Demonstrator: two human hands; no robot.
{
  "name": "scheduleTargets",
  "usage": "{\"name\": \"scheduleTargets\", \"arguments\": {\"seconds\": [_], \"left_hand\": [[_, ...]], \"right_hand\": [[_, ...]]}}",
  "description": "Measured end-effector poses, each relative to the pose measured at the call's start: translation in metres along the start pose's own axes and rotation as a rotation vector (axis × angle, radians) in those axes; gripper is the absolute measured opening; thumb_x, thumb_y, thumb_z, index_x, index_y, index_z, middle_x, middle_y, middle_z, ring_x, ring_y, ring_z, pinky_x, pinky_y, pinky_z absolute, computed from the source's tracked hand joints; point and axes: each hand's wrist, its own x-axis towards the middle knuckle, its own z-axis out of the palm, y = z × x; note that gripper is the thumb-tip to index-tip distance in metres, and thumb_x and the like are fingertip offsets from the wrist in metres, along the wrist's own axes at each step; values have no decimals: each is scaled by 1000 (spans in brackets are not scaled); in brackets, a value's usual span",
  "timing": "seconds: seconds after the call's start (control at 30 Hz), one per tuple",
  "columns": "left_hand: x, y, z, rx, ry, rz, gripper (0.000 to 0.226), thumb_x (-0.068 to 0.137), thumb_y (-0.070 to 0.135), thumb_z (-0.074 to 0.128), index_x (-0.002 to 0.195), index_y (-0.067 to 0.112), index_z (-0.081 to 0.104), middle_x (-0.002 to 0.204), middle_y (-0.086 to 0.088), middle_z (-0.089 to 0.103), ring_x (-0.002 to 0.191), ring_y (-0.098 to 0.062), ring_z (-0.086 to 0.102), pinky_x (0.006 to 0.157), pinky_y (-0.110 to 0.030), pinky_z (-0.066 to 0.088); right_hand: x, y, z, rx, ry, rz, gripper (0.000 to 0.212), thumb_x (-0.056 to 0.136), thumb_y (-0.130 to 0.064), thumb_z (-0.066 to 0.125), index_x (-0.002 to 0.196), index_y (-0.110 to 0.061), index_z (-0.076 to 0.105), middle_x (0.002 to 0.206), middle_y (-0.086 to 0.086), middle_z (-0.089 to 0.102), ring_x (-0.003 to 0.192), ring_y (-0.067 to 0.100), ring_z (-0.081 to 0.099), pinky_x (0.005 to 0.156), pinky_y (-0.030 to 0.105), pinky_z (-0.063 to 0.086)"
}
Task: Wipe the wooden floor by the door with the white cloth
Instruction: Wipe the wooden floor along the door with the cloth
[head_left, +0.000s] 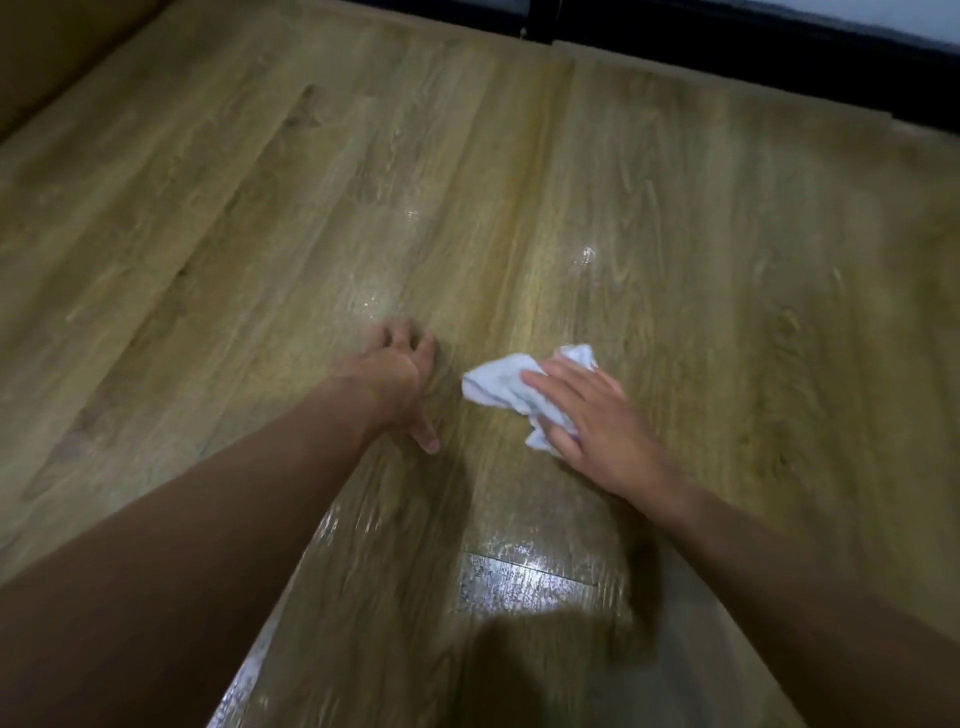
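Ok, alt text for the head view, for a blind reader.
A right hand presses a crumpled white cloth onto a wooden floor while the left hand rests on the boards beside it. Wet streaks shine nearby.

The wooden floor (701, 234) was laid in long light-brown planks with a marked grain, running from near to far. A wet sheen was seen on the planks at the near centre, and a few small glints were seen farther off. The white cloth (496, 382) was crumpled into a loose wad and lay on the floor slightly right of centre. Its right part was covered and pressed down by the flat right hand (597, 415); its left end and far corner were left showing.
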Motion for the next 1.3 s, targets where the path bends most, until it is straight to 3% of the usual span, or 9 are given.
{"name": "scheduleTargets", "arguments": {"seconds": [0.1, 0.27, 0.47, 0.6, 0.7, 0.8, 0.93, 1.17, 1.3], "left_hand": [[1, 18, 5, 8, 62, 198, 108, 67, 44, 80, 150, 20, 16, 159, -1, 1, 144, -27, 17, 116, -43, 24], [-6, 47, 21, 104, 267, 337, 70, 93, 49, 42, 150, 14, 18, 158, -6, 10, 147, -26, 7, 119, -48, 10], [-15, 82, 15, 93, 175, 256, 68, 91, 65, 28, 146, 25, 24, 154, -15, 15, 143, -37, 16, 111, -53, 26], [-16, 118, 7, 183, 162, 252, 68, 93, 61, 32, 135, 10, 46, 156, -12, 15, 141, -29, 24, 112, -43, 29], [-17, 141, 1, 235, 266, 243, 58, 98, 46, 35, 141, 8, 31, 139, -15, 40, 124, -27, 46, 93, -35, 43], [-14, 155, -14, 302, 253, 275, 59, 100, 36, 36, 149, 11, 16, 137, -11, 46, 124, -29, 48, 95, -35, 41], [-3, 170, -37, 467, 100, 354, 47, 97, 36, 46, 140, 16, 40, 142, -7, 45, 130, -24, 45, 103, -36, 37], [-7, 185, -50, 602, 83, 528, 50, 99, 42, 40, 134, 7, 44, 134, -16, 50, 119, -30, 52, 94, -36, 43], [2, 193, -53, 491, 159, 546, 50, 99, 42, 38, 132, 5, 45, 130, -16, 54, 117, -33, 54, 94, -35, 41]], "right_hand": [[-21, 47, -14, 18, 114, 211, 48, 91, -36, 43, 136, -20, 50, 140, 4, 52, 131, 23, 44, 103, 37, 31], [44, 60, -8, -51, 127, 550, 53, 90, -27, 46, 142, -17, 39, 150, 7, 37, 142, 26, 27, 113, 46, 17], [-43, 53, -17, -62, 12, 121, 47, 96, -37, 37, 141, -22, 43, 146, 4, 44, 137, 22, 37, 110, 42, 29], [-55, 112, -36, -41, 206, 451, 50, 92, -40, 37, 134, -15, 51, 133, 11, 56, 122, 30, 51, 99, 46, 42], [-12, 127, -37, -48, 214, 732, 53, 86, -40, 50, 132, -14, 49, 128, 13, 55, 120, 31, 49, 100, 47, 38], [9, 95, -26, 8, 116, 623, 57, 84, -35, 44, 136, -13, 46, 133, 13, 52, 126, 32, 44, 105, 51, 33], [-58, 61, -20, 16, 69, 302, 48, 94, -33, 42, 140, -21, 44, 142, 4, 49, 136, 24, 39, 110, 44, 30], [-51, 136, -51, 35, 142, 722, 70, 82, -48, 33, 142, -14, 39, 145, 9, 43, 136, 30, 35, 110, 49, 28], [-34, 98, -35, 55, 64, 613, 56, 97, -32, 47, 149, -19, 28, 153, 8, 31, 144, 29, 19, 115, 51, 18]]}}
